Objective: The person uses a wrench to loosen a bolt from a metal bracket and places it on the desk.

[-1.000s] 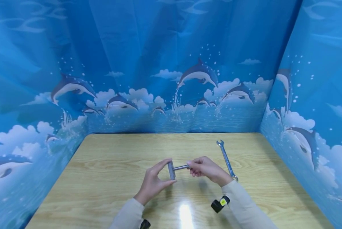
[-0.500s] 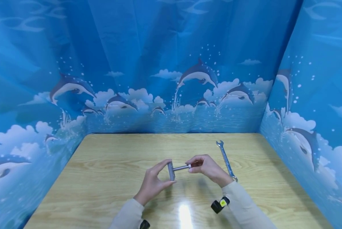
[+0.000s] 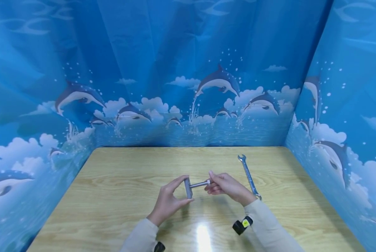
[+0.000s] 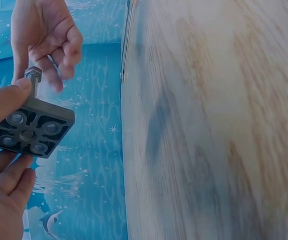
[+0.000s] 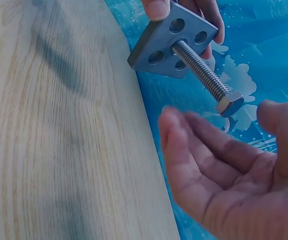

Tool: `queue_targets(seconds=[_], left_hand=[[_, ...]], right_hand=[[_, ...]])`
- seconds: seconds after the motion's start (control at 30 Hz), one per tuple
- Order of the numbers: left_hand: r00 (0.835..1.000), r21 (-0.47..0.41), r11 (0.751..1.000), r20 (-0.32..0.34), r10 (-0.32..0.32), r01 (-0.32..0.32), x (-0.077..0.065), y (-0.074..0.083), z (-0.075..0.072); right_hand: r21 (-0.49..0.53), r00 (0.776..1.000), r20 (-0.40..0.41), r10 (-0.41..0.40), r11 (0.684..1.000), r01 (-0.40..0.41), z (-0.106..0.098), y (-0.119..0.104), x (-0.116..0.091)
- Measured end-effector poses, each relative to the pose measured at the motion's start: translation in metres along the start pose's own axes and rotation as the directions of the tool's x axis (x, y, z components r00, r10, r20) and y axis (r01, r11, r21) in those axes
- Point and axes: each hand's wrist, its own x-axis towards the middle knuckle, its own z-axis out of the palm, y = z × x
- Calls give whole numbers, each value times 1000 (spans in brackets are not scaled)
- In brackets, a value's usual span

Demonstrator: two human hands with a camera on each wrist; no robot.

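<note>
My left hand (image 3: 169,200) grips a square grey metal plate (image 5: 165,42) by its opposite edges, thumb on one and fingers on the other. In the right wrist view the plate shows round holes near its corners. A threaded hex bolt (image 5: 201,71) stands out from the plate's middle, its head pointing toward my right hand (image 3: 229,188). The left wrist view shows the plate's ribbed back (image 4: 33,131). My right hand is spread round the bolt head (image 5: 230,104), thumb on one side and loosely bent fingers on the other, with gaps showing between them and the head.
A combination wrench (image 3: 249,175) lies on the wood-grain table (image 3: 118,171), right of and beyond my right hand. Blue dolphin-print curtains (image 3: 162,105) enclose the table at the back and both sides. Black wrist cameras (image 3: 239,226) hang under the sleeves.
My right hand has gone from pinching the bolt head to spread fingers, its thumb now lifted up and away. My left hand and the plate have stayed in place.
</note>
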Motion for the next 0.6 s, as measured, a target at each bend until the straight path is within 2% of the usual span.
queue_targets(seconds=[0.13, 0.3, 0.4, 0.6], left_hand=[[1000, -14, 1000, -8, 18, -18, 0, 0, 0], [1000, -24, 1000, -2, 13, -13, 1, 1, 0], [1000, -20, 1000, 1, 9, -9, 1, 1, 0], [1000, 0, 1000, 1, 28, -28, 2, -1, -1]], right_hand=[[-14, 999, 3, 48, 999, -48, 1, -1, -2], [-53, 1000, 9, 1, 999, 0, -1, -2, -3], [-66, 999, -24, -35, 997, 34, -3, -2, -3], [-81, 991, -119, -57, 996, 47, -2, -5, -3]])
